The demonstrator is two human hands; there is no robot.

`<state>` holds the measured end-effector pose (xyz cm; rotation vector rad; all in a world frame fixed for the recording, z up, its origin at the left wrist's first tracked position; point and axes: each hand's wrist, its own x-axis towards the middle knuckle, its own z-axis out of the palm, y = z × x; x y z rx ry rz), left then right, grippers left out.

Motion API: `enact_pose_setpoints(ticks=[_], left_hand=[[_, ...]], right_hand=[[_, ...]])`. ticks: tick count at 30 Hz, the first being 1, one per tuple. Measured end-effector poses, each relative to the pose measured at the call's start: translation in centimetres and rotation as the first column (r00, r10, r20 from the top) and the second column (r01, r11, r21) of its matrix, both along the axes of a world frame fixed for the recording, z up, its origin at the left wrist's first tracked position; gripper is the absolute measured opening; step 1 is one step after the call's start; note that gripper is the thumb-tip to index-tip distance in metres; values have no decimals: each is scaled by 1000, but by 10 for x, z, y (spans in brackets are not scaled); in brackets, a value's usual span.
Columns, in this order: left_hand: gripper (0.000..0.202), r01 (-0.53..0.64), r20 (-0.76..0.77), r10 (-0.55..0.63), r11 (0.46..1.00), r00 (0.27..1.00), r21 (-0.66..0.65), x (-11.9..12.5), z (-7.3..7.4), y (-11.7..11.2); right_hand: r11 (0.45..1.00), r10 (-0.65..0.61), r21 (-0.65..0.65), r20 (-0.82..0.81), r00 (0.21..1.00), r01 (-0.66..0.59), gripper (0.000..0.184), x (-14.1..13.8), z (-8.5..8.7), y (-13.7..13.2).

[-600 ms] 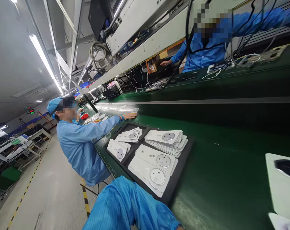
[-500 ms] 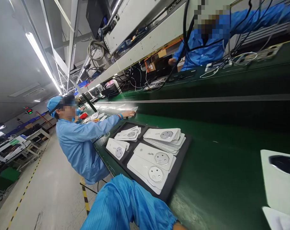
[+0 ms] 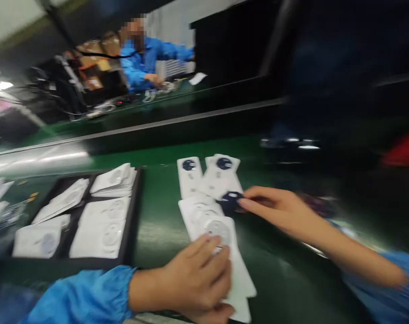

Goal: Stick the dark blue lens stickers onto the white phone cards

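Between the thumb and fingers of my right hand (image 3: 272,204) is a dark, shiny octagonal piece (image 3: 230,200). It is pinched at its right edge, above the white panels. My left hand (image 3: 199,281) lies with curled fingers on a white panel (image 3: 240,270), close to its round, light socket face (image 3: 218,231). The fingertips are partly smeared by motion. Other white panels (image 3: 191,218) overlap beneath and behind it. Farther back lie panels with dark discs, one upright to the left (image 3: 190,182) and another to the right (image 3: 221,180).
A black divided tray (image 3: 134,216) with stacked white panels stands to the left on the green bench (image 3: 157,234). Silvery items (image 3: 18,216) lie beyond it. Across the bench, a person in blue (image 3: 138,63) works near cables. Something red (image 3: 405,150) is at far right.
The view has swung to the right and down, moving the tray to the left side. Both my hands are now in view, with the dark octagonal piece in the right.
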<state>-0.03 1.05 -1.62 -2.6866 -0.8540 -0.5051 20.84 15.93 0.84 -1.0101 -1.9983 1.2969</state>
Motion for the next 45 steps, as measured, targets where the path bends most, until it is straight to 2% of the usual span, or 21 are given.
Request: enact_pose_setpoints(ticks=[2,6,9,13,20,40,45], left_hand=[[47,22,94,-16,998,995,-62,-1,-10,-1],[49,-16,129,32,992,991,-124,4,-16,-21],[41,-47,108,64,988,992,-148,10,-13,-31],[32,-47,80,59,988,995,-149,13,-9,-30],[22,-11,74,21,990,997,-142,12,-5,-28],[20,9,102,12,978,995,-208,11,-6,-28],[22,5,89,14,977,996,-212,10,-5,-27]], right_hand=[[1000,8,10,42,999,-8,39,20,4,-6],[984,5,178,58,998,-16,24,18,10,-9],[990,77,119,-19,997,-74,22,11,9,-14],[975,214,62,-43,976,-212,18,5,-2,-23],[975,223,-29,100,970,-221,18,1,-11,-28],[955,292,-102,136,947,-279,17,4,-13,-27],[940,341,-59,197,919,-336,29,8,-2,-23]])
